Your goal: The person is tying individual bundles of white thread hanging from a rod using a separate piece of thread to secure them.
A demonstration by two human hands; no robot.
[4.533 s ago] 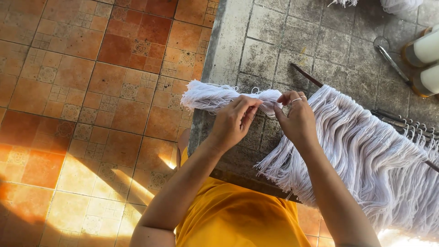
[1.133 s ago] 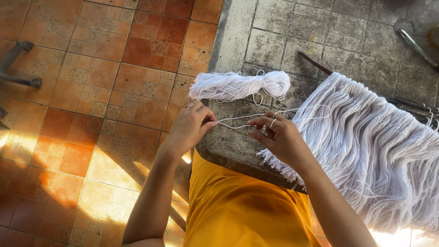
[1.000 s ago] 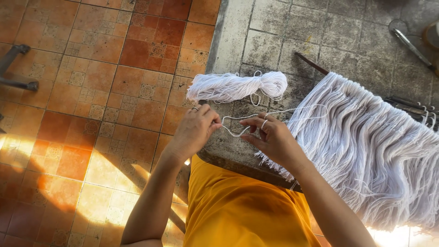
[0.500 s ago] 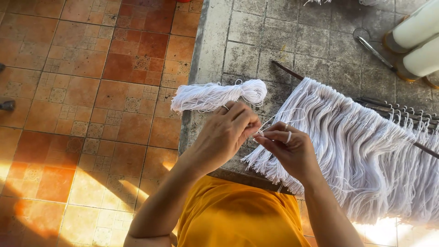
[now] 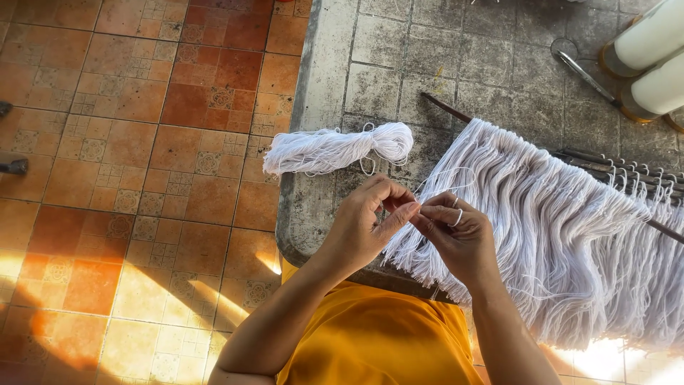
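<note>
Thin white strand [image 5: 420, 208]: pinched between both hands at frame centre, over the near edge of the grey stone table [image 5: 370, 78]. Strand barely resolvable; its ends cannot be traced.

Left hand [image 5: 367, 228]: thumb and forefinger pressed together on the strand, other fingers curled loosely. Right hand [image 5: 459, 239]: fingertips closed on the same strand, touching the left hand's fingertips; a ring shows on one finger.

White yarn fringe [image 5: 563, 228]: hangs from a dark rod [image 5: 445, 107] running from upper centre toward the right edge; spreads over the table's right half, its lower ends beneath the right hand.

White yarn skein [image 5: 335, 148]: lies on the table just above the hands, apart from them, loose loops at its right end.

Upper right: two white cylinders [image 5: 652, 60] and a metal tool [image 5: 581, 68].

Left half of frame: orange tiled floor [image 5: 128, 178]. Bottom centre: yellow garment [image 5: 377, 342].
</note>
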